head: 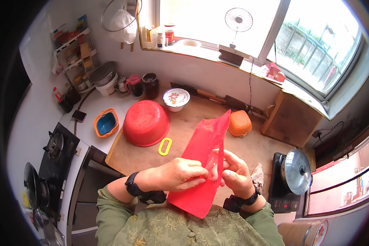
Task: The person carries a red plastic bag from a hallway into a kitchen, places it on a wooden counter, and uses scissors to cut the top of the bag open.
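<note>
A red plastic bag (203,138) lies stretched between my two hands, over the front of the wooden table (123,153) and against my body. My left hand (184,173) pinches the bag's front side between thumb and fingers. On the right, my right hand (235,172) holds the bag's edge, its fingers partly behind and inside the red fold. A yellow plastic handle (165,146) rests on the wood beyond my left hand, beside an upturned red plastic basin (146,123).
Behind stand a lidded enamel bowl (176,99) and orange baskets (240,123). A lidded pan (298,172) sits on an induction cooker (283,201) at right. At left are a gas stove (56,144), a phone (79,115) and an orange basket with a blue one inside (106,123).
</note>
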`<control>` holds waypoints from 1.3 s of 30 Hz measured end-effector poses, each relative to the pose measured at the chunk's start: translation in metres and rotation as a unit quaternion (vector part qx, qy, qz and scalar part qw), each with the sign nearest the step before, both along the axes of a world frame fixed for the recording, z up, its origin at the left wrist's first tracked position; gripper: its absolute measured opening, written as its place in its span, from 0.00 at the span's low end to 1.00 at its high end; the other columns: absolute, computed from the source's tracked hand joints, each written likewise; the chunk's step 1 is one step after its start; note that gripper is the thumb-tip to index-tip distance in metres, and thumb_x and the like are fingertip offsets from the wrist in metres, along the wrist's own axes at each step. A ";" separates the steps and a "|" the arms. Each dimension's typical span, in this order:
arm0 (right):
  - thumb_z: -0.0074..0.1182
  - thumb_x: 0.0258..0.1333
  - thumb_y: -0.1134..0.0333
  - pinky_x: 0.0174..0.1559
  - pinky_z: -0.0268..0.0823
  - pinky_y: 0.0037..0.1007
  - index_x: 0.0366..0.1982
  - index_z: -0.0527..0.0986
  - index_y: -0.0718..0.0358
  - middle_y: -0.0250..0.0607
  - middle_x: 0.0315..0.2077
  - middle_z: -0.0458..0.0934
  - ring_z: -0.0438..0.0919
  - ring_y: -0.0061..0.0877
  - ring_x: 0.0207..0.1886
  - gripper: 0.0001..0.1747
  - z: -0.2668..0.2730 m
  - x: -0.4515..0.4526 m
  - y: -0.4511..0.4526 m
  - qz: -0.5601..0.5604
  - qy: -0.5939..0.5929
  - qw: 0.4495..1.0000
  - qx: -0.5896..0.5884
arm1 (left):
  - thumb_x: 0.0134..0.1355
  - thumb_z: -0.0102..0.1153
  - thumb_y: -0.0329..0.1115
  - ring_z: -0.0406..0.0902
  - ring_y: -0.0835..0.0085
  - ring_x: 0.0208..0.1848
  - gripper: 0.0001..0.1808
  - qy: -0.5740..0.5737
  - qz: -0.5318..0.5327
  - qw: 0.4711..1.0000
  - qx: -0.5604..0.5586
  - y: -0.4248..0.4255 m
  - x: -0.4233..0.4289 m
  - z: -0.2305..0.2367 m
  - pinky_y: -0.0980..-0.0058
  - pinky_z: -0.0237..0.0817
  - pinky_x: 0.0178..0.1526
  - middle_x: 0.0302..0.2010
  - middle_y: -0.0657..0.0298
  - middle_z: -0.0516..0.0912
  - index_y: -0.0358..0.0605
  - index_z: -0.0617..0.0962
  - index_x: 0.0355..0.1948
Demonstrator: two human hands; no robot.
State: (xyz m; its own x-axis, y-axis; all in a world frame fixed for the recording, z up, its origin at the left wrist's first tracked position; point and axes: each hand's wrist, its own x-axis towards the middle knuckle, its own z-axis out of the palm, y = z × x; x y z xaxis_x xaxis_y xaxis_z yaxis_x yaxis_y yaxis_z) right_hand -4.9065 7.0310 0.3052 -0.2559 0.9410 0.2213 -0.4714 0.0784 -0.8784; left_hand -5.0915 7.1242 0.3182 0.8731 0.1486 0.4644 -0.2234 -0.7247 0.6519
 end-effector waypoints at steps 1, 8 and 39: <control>0.45 0.52 0.72 0.28 0.59 0.16 0.57 0.50 0.67 0.42 0.30 0.71 0.67 0.17 0.27 0.31 0.000 -0.002 0.000 0.004 -0.003 1.000 -0.001 | 0.49 0.53 0.27 0.73 0.61 0.26 0.09 -0.003 0.004 1.000 -0.001 -0.001 -0.001 -0.003 0.71 0.66 0.27 0.24 0.59 0.74 0.42 0.75 0.34; 0.46 0.51 0.69 0.23 0.55 0.15 0.54 0.56 0.68 0.38 0.23 0.72 0.70 0.19 0.27 0.28 0.000 -0.001 -0.006 -0.097 -0.022 0.995 -0.017 | 0.48 0.54 0.23 0.74 0.76 0.25 0.12 -0.016 0.058 0.993 -0.098 0.010 -0.018 -0.021 0.79 0.65 0.25 0.26 0.60 0.77 0.38 0.75 0.37; 0.42 0.41 0.57 0.29 0.54 0.21 0.19 0.64 0.65 0.37 0.17 0.65 0.62 0.22 0.22 0.16 -0.020 0.006 -0.040 -0.210 0.027 0.974 -0.077 | 0.45 0.51 0.27 0.69 0.51 0.45 0.18 0.310 0.418 0.852 0.057 0.139 -0.007 -0.306 0.64 0.63 0.46 0.42 0.49 0.72 0.39 0.70 0.41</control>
State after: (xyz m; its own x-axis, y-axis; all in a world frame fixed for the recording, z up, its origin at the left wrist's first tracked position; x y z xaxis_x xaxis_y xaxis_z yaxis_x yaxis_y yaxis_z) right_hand -4.9002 6.9915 0.2851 0.1667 0.9834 0.0715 -0.4723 0.1433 -0.8697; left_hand -5.0980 7.2628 0.0122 0.5678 0.8231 0.0052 0.7633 -0.5289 0.3710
